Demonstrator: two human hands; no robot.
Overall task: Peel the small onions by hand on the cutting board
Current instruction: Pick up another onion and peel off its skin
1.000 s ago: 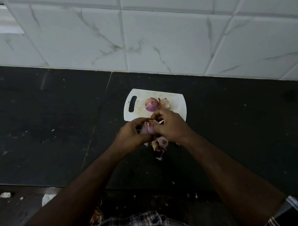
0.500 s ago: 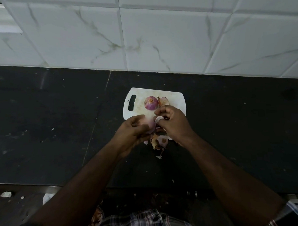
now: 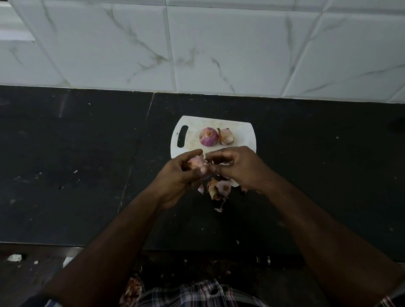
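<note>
Table [image 3: 59, 158]: dark stone-like slab, matt, faintly speckled, thin seam running across it. Wall tiles [image 3: 227, 49]: white, marble-veined, glossy glaze. Cutting board [image 3: 242, 131]: white plastic, smooth, surface stained. Whole onion [image 3: 208, 136] on board: purple skin, smooth, slight sheen. Loose peels [image 3: 217, 189]: thin, papery, dry, curled. Shirt [image 3: 190, 300]: woven checked cloth, matt.
</note>
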